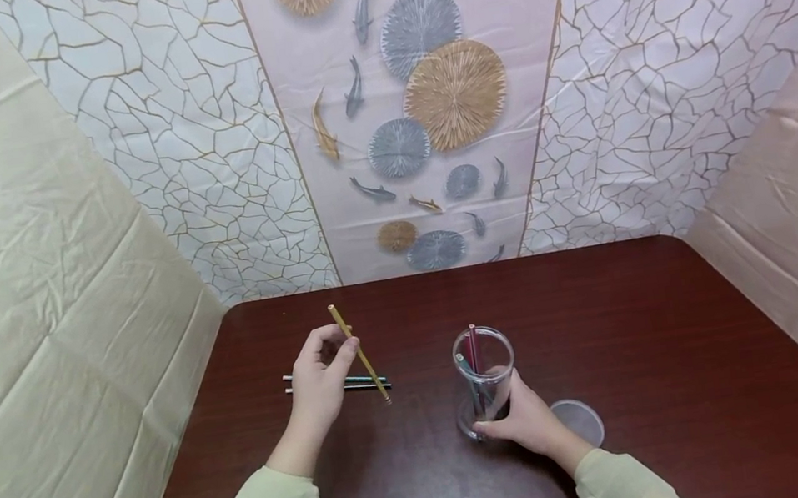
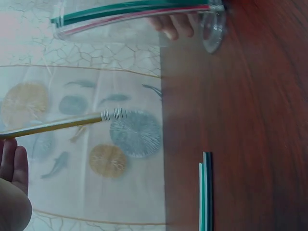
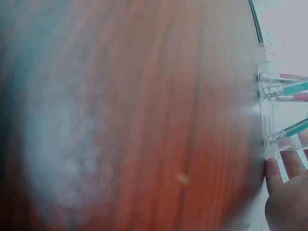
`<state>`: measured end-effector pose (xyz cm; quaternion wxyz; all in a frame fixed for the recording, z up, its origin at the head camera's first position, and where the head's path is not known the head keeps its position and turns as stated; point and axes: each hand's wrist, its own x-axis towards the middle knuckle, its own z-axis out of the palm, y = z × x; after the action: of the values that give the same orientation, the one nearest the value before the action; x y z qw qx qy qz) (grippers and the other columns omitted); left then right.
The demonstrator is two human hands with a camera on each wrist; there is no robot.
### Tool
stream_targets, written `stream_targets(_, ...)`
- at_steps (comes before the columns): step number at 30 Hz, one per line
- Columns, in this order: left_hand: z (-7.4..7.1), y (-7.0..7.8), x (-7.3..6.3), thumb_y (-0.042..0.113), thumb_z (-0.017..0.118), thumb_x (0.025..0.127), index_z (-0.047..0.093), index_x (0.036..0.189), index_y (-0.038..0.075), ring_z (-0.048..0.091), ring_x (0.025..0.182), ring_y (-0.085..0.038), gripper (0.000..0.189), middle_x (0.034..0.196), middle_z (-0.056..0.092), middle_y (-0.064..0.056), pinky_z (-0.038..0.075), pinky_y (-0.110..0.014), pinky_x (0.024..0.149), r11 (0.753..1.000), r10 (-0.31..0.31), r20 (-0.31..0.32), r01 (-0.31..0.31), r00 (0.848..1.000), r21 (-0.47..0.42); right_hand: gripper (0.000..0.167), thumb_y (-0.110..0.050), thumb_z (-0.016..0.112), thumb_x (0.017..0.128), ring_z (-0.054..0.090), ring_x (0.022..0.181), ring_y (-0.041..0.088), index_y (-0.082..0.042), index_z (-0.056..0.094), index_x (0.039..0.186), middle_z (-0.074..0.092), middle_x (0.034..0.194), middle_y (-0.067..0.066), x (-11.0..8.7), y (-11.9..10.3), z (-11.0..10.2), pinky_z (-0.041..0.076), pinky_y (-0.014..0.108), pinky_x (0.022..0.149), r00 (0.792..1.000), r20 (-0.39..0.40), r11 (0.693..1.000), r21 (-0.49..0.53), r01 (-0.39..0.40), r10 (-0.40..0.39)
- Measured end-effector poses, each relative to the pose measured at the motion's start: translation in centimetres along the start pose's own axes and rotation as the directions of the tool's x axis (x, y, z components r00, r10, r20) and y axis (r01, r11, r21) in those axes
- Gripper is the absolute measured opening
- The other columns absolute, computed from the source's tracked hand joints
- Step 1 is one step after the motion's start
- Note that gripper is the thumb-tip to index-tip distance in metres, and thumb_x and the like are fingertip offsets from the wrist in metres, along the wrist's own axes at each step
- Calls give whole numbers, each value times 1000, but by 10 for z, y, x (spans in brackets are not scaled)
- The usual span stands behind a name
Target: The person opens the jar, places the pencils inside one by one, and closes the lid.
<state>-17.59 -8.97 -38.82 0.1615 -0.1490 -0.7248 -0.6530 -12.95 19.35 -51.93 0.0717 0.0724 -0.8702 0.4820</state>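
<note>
Between thumb and fingers, my left hand [image 1: 320,381] pinches a yellow pencil [image 1: 360,353] above the table, its ferrule end pointing down. The ferrule end of that pencil [image 2: 113,115] points toward the tabletop in the left wrist view too. Behind the left hand, two dark and green pencils [image 1: 367,383] lie side by side on the table. My right hand [image 1: 526,421] grips a clear cylindrical jar [image 1: 495,379] low on its side. The jar stands upright and open, with red and green pencils [image 3: 296,87] inside, ferrule ends at the bottom.
A round translucent lid [image 1: 579,422] lies flat on the table beside the right hand. The dark red wooden table [image 1: 645,334] ends at a patterned cloth backdrop [image 1: 430,194]. Pale cloth walls [image 1: 39,330] slope along both sides.
</note>
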Motion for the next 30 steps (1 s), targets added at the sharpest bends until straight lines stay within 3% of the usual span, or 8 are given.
stream_targets(3, 1, 5, 1, -4, 64, 85, 56, 96, -8, 54, 74, -5, 15, 93, 63, -14, 44, -17, 64, 999, 2, -24, -3, 1000, -36, 78, -27, 88, 60, 52, 107, 15, -9, 42, 120, 53, 120, 2, 0, 0, 0, 40, 38, 95, 1000, 1, 1000, -2, -3, 3)
stream_targets(8, 0, 0, 4, 1, 66, 85, 56, 95, -5, 55, 69, -7, 15, 91, 62, -12, 43, -17, 60, 998, 27, -62, -30, 998, -53, 74, -26, 88, 59, 53, 106, 14, -9, 44, 116, 53, 120, 1, 0, -1, 0, 41, 35, 94, 1000, -7, 1000, -4, 7, -7)
stream_targets(12, 2, 7, 6, -2, 64, 86, 54, 95, -6, 60, 69, -11, 14, 87, 62, -4, 49, -19, 66, 986, 7, -99, -23, 995, -166, 73, -26, 88, 60, 54, 104, 13, -8, 45, 115, 54, 118, 0, 0, 0, 0, 41, 34, 93, 1000, -10, 1000, -5, 13, -13)
stream_targets(15, 5, 15, 7, -4, 62, 87, 53, 95, -2, 63, 71, -14, 13, 84, 61, -2, 53, -26, 71, 949, -4, -120, -34, 993, -313, 74, -26, 88, 60, 54, 102, 12, -9, 44, 116, 54, 115, -2, 0, 0, 0, 42, 34, 92, 1000, -6, 1000, -4, 11, -11)
stream_targets(18, 9, 24, 6, -6, 60, 87, 52, 93, 5, 64, 74, -15, 15, 85, 62, -4, 54, -33, 72, 891, 7, -128, -64, 992, -449, 73, -28, 88, 60, 54, 101, 12, -10, 44, 116, 55, 112, -3, 0, 0, 0, 42, 34, 91, 1000, 2, 1000, 0, 8, -8)
stream_targets(22, 19, 31, 4, -8, 59, 87, 53, 94, 7, 63, 78, -16, 17, 87, 62, -6, 55, -35, 73, 845, 46, -101, -93, 994, -527, 74, -28, 88, 60, 54, 101, 11, -10, 43, 116, 55, 112, -3, 0, 0, 0, 42, 34, 91, 1000, 3, 1000, 9, -4, 4)
stream_targets(25, 28, 31, 0, -8, 59, 86, 52, 96, 2, 63, 79, -17, 16, 88, 63, -6, 54, -37, 74, 850, 56, -54, -76, 997, -521, 76, -27, 88, 60, 55, 100, 11, -10, 43, 118, 56, 109, -4, 0, 1, 0, 42, 34, 92, 1000, -1, 1000, 13, -11, 11)
stream_targets(30, 40, 26, -8, -9, 60, 86, 47, 101, -11, 65, 78, -18, 20, 89, 63, -5, 54, -37, 75, 880, 50, 12, -38, 999, -473, 77, -28, 88, 60, 56, 99, 12, -10, 42, 120, 58, 90, -8, -1, 1, 0, 42, 34, 91, 1000, 11, 1000, 22, -18, 18)
